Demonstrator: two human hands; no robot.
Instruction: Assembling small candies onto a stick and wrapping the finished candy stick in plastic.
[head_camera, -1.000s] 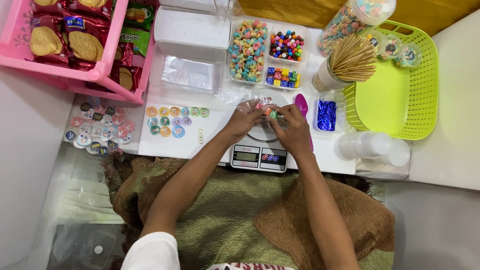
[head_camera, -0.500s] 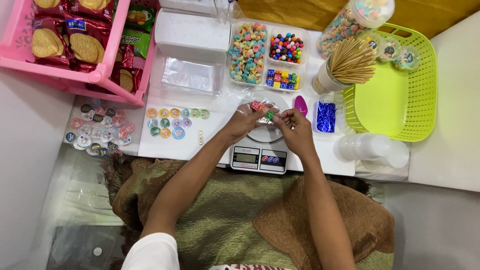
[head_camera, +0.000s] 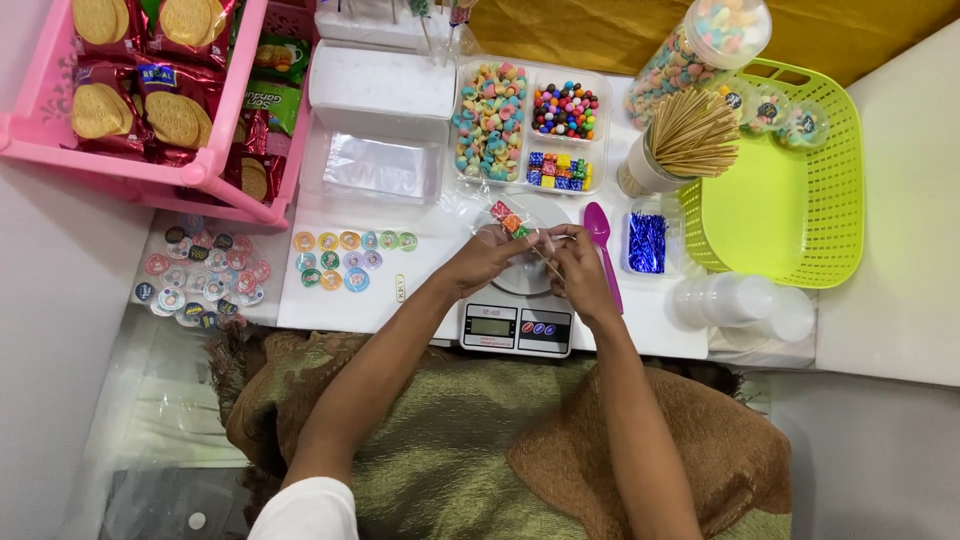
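Note:
Over a small white kitchen scale (head_camera: 517, 325), my left hand (head_camera: 490, 258) and my right hand (head_camera: 577, 262) meet. Together they pinch a thin wooden skewer with colourful candies (head_camera: 508, 222) threaded on it, inside a clear wrapper. The candy end points up and left, above my left fingers. A clear round dish sits on the scale under my hands. A pink plastic spoon (head_camera: 601, 245) lies just right of my right hand.
A divided clear tray of candies (head_camera: 528, 125) stands behind the scale, beside a cup of wooden skewers (head_camera: 680, 140) and a candy jar (head_camera: 700, 45). A green basket (head_camera: 790, 190) is right, a pink rack of biscuit packs (head_camera: 150, 100) left. Round stickers (head_camera: 345, 260) lie left of my hands.
My hands have drawn slightly closer to me and lifted the candy skewer, which now tilts up to the left in its clear wrapper.

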